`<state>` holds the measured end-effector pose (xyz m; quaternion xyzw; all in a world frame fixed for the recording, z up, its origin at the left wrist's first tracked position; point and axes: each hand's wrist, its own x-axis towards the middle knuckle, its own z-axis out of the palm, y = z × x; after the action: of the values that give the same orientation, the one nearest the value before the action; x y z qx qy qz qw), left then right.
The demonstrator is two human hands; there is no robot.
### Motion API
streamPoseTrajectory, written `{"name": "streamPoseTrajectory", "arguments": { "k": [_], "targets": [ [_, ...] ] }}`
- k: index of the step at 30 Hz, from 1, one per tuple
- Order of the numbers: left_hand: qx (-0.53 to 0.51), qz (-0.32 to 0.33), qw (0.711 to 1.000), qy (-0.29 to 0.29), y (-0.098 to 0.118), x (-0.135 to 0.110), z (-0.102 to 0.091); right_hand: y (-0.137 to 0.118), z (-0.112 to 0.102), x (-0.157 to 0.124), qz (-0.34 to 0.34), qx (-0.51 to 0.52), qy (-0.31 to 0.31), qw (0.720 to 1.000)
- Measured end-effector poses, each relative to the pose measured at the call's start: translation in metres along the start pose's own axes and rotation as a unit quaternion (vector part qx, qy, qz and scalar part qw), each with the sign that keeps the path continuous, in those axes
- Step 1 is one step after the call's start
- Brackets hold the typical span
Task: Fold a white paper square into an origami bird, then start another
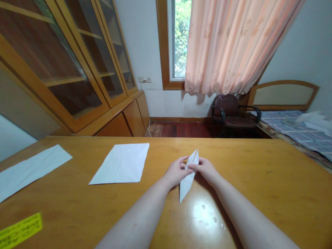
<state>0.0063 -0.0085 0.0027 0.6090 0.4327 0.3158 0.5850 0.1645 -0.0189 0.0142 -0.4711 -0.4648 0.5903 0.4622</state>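
Observation:
A folded white paper (187,185), long and pointed at both ends, is held upright just above the wooden table (259,180). My left hand (175,172) pinches its left side near the upper half. My right hand (204,169) pinches the same part from the right, fingers closed on the fold. The paper's lower tip points toward me, and its upper tip splits into two thin points.
A flat white sheet (121,163) lies left of my hands, another white sheet (28,170) at the far left edge. A yellow label (19,231) sits at the near left corner. Beyond the table stand a cabinet (77,69), a chair (233,112) and a bed (298,131).

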Motion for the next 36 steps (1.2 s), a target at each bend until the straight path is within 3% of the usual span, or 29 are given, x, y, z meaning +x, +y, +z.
{"name": "streamPoseTrajectory", "arguments": {
  "k": [5, 19, 26, 30, 36],
  "targets": [
    [0.015, 0.007, 1.000, -0.016, 0.002, -0.002, 0.001, 0.002, -0.001, 0.000, 0.015, -0.011, -0.019, 1.000],
    [0.040, -0.003, 0.998, -0.058, 0.011, -0.008, 0.001, 0.004, -0.004, 0.002, 0.002, -0.004, 0.128, 0.992],
    [0.090, 0.005, 0.995, -0.035, 0.014, -0.009, 0.000, 0.006, -0.008, 0.002, -0.034, -0.035, 0.203, 0.978],
    [0.091, 0.016, 0.996, -0.016, 0.009, -0.007, 0.001, 0.007, -0.009, 0.004, -0.045, -0.014, 0.179, 0.983],
    [0.027, 0.010, 0.999, 0.031, 0.005, -0.004, 0.001, 0.004, -0.004, 0.003, -0.010, -0.053, 0.037, 0.998]
  ]
}}
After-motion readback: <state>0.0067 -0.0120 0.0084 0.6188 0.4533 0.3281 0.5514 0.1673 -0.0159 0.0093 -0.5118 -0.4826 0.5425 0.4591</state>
